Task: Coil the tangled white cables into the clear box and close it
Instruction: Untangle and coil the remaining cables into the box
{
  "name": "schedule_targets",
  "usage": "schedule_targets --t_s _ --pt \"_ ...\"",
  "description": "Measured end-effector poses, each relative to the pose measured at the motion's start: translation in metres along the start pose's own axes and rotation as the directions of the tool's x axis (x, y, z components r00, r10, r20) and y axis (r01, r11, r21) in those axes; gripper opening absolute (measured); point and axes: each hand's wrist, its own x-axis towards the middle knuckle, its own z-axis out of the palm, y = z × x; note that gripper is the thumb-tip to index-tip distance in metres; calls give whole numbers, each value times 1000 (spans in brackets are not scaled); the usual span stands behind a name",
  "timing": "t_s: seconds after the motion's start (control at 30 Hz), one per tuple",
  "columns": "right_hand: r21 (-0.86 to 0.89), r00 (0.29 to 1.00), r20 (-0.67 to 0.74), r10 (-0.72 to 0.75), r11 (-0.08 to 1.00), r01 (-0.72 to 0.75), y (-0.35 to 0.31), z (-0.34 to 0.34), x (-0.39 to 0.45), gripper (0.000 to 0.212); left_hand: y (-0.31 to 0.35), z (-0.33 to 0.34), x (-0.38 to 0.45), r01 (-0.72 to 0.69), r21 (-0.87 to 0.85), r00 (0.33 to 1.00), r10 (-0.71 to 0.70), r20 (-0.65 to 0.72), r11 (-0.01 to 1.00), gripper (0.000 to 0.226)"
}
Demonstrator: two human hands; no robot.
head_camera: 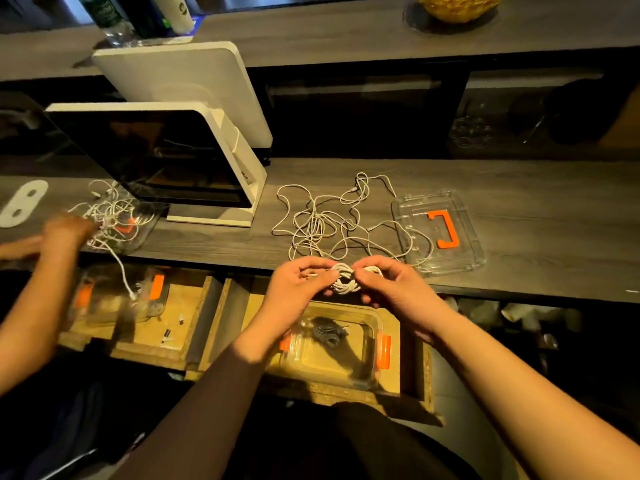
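at the far left, a second person's hand point(69, 230), blurred, reaches into another tangle of white cables point(110, 216) heaped over a clear container point(138, 233) on the dark wooden counter point(519, 188); below the counter edge there sits another clear box with orange clips point(117, 299), and one cable hangs down to it. just behind that tangle stand two white-framed screens point(166, 157), one behind the other.

near the middle, the left hand point(298, 282) and the right hand point(391, 282) meet just above the counter's front edge, both pinching a small coiled white bundle point(343, 280) between curled fingers and thumbs; each hand is closed on the bundle, one on either side. directly below them, in an open wooden drawer point(415, 375), lies the clear box point(367, 368) with orange latches on its left and right ends, open, holding a dark grey coil point(329, 332) on its floor.

behind the hands, the tangled white cables point(329, 223) sprawl in loose loops across the counter, and a strand on the right runs over onto the clear lid point(464, 237). the lid lies flat on the counter, apart from the box, with an orange handle point(445, 228) at its middle.

on the upper shelf, bottles point(138, 15) stand at the left and a yellow bowl point(457, 6) at the right.
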Motion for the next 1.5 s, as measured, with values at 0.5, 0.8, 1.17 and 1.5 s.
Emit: schedule_targets --t_s 0.5,0.8,1.17,1.5 --pt "-466 956 -284 78 860 -209 122 5 72 45 -127 -16 30 165 276 963 -93 -254 947 14" --pt "-756 943 -329 60 581 -301 127 5 88 47 -144 -27 50 308 441 943 -210 -258 843 37" --pt "-596 753 -620 -221 757 -269 65 -36 166 35 -109 -17 134 249 188 965 -261 42 950 5" --pt "-771 894 -441 -74 541 -336 74 -56 202 47 -108 4 188 38 538 969 -162 185 842 53"
